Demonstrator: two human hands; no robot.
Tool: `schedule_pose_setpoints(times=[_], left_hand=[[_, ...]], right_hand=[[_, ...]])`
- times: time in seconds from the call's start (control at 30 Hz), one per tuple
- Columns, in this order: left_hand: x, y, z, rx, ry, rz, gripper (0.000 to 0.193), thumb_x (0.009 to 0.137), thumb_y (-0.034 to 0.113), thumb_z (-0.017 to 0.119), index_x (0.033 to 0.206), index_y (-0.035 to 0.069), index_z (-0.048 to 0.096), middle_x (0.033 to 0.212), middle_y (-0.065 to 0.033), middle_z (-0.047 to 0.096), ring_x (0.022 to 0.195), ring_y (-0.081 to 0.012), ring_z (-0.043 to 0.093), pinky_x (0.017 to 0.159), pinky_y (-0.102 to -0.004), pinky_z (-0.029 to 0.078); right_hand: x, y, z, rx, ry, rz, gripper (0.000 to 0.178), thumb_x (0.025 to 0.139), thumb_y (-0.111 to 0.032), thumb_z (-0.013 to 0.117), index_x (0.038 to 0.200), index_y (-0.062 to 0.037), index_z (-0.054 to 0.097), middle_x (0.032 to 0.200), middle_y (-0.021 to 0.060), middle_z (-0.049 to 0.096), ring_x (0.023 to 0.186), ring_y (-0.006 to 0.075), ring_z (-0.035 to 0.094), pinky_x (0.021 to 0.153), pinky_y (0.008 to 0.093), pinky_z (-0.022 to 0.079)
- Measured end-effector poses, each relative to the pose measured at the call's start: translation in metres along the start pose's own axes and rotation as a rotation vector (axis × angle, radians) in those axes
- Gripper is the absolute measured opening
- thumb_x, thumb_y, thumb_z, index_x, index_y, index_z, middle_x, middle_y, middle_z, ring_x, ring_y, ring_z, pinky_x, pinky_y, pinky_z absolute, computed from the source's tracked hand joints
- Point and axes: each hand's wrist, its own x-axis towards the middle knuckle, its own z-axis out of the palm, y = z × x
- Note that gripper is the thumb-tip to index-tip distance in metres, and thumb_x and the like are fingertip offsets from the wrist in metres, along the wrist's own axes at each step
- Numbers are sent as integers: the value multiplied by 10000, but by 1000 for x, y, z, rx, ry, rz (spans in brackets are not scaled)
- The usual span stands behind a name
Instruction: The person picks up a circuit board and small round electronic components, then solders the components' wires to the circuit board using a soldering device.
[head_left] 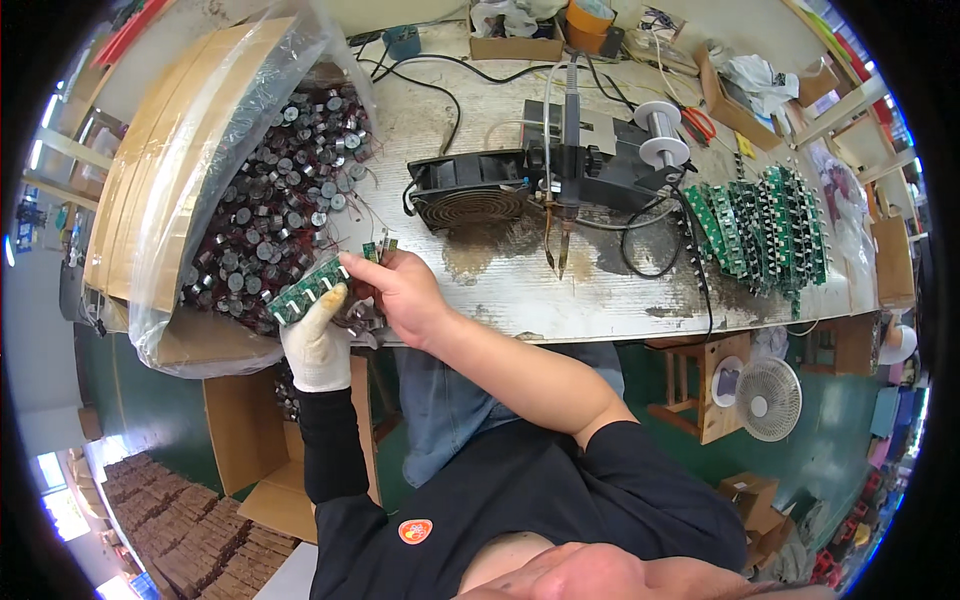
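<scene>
One worn white bench (600, 300), scorched brown in patches, spans the view. At its left end, a large cardboard carton (190, 150) wrapped in clear plastic stands open beside a spread heap of round metal parts (260, 210) with thin red wires among them. Toward the right end lies a pile of green circuit boards (770, 235), set close together in rows. Near the middle stands a dark soldering rig (620, 170), its slim tip pointing down, with a black fan (470, 190) just to its left. At the bench's front edge, right before the metal parts, both hands are closed on one green board strip (300, 293): the white-gloved left hand (319, 345) grips its lower side, thumb on top, while the bare right hand (405, 295) pinches its right portion under the thumb. The right hand's other fingers are partly hidden, so whether they hold anything more cannot be told. Smaller things include a white spool (660, 135) on the rig and red-handled scissors (697, 125) behind it.
</scene>
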Motion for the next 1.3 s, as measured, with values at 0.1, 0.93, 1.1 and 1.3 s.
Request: schedule_pose_setpoints(times=[0.1, 0.93, 1.1, 1.3], left_hand=[[-6, 16, 4, -83, -49, -75, 323, 771, -16, 608, 1092, -42, 617, 1054, -116, 652, 965, -215, 619, 881, -334, 476], [17, 0, -43, -283, -128, -307, 356, 893, 100, 531, 1214, -55, 522, 1225, -152, 567, 1142, -274, 529, 1002, -400, 396], [25, -8, -50, -351, -129, -349, 359, 886, 101, 548, 1217, -35, 522, 1233, -142, 565, 1131, -257, 537, 1003, -392, 399], [14, -3, -25, -192, -206, -227, 350, 908, 132, 496, 1214, -37, 521, 1231, -132, 561, 1120, -235, 537, 988, -373, 393]], right_hand=[[6, 7, -10, -46, -67, -89, 159, 894, -162, 640, 967, -20, 638, 896, 17, 640, 727, 89, 564, 682, 232, 452], [30, 17, -14, 290, 44, 199, 125, 878, -87, 629, 963, 2, 647, 898, 60, 660, 734, 122, 595, 660, 248, 488], [42, 26, -23, 402, -33, 223, 143, 896, -105, 608, 977, 10, 634, 914, 69, 655, 813, 142, 610, 737, 274, 506], [27, 25, -7, 100, 173, -68, 109, 862, -86, 648, 855, 22, 638, 801, 34, 653, 675, 137, 617, 673, 288, 517]])
